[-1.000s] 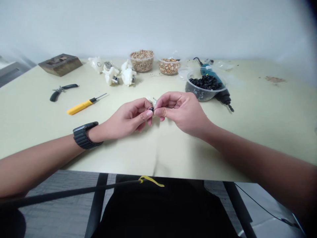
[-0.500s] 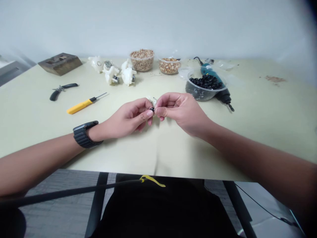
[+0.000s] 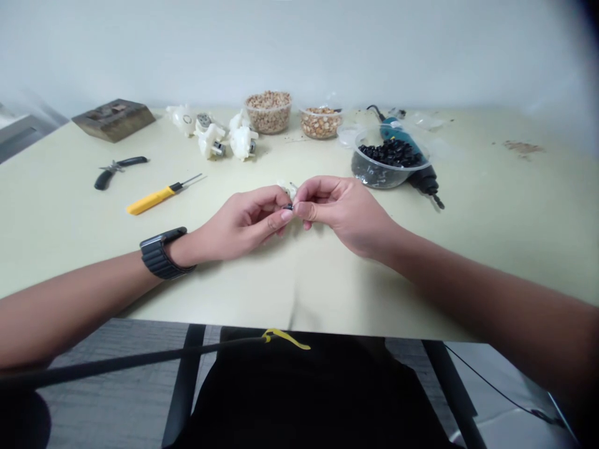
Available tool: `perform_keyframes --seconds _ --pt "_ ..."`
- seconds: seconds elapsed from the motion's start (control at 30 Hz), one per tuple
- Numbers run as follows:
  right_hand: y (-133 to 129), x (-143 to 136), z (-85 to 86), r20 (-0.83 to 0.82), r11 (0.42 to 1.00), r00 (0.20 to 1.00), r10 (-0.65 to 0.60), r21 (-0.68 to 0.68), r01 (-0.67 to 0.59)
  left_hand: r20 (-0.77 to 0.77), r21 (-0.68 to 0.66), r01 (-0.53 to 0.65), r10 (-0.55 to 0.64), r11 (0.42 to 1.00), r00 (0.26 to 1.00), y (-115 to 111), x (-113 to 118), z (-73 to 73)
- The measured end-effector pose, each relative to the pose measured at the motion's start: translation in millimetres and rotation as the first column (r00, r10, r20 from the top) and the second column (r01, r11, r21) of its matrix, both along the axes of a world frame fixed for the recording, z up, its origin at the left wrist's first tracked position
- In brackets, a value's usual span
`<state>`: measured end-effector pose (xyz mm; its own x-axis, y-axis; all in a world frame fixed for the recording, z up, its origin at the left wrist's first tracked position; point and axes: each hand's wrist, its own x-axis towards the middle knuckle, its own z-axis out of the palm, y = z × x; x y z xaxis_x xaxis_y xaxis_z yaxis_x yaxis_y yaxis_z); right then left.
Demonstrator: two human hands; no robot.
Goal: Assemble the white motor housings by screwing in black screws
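My left hand (image 3: 250, 221) pinches a small black piece (image 3: 288, 207) between thumb and forefinger. Tip to tip with it, my right hand (image 3: 339, 209) is closed in a pinch at the right end of that piece. Whatever sits between the right fingertips is too small to make out. Just behind the fingertips lies a small whitish part (image 3: 286, 187) with a thin pin, mostly hidden by the hands. Similar-looking black pieces fill a clear plastic bowl (image 3: 381, 178) beyond my right hand.
A yellow-handled screwdriver (image 3: 150, 201) and black-handled pliers (image 3: 112, 168) lie left. Behind are several white plastic parts (image 3: 211, 140), a wooden block (image 3: 113, 120), a tub of beige pellets (image 3: 268, 113) and a tub of orange-brown bits (image 3: 321, 123). A teal power drill (image 3: 423, 182) lies behind the bowl.
The black piece has turned slightly between my fingers and shows less. My left thumb has shifted a little to the right; both hands stay together in the same spot.
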<state>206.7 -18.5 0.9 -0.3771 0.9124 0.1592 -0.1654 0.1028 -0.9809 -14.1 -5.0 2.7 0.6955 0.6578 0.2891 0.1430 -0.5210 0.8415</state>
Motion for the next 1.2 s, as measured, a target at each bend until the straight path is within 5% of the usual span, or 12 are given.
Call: perform_keyframes --seconds 0.37,0.6,0.73,1.0,1.2 --pt "-3 -10 -5.1 -0.15 0.989 0.988 0.021 -0.144 -0.042 -0.124 0.534 -0.041 0.125 0.845 0.984 4 -2 3.2" --pt "-3 -8 -1.9 -0.096 0.998 0.995 0.002 -0.062 -0.008 -0.059 0.474 -0.082 0.124 0.877 0.991 7 0 0.0" --pt "-4 -5 2.5 0.084 0.989 0.996 -0.04 0.142 0.027 -0.033 0.424 -0.073 0.095 0.903 0.995 6 -1 -0.5" --pt "-12 -4 5.8 0.369 0.811 0.87 -0.326 0.582 0.057 -0.053 0.368 -0.09 0.117 0.925 0.992 4 -1 0.6" --pt "-15 -5 5.0 0.39 0.743 0.845 -0.365 0.669 0.013 -0.07 0.444 -0.098 0.144 0.89 0.987 5 -2 1.3"
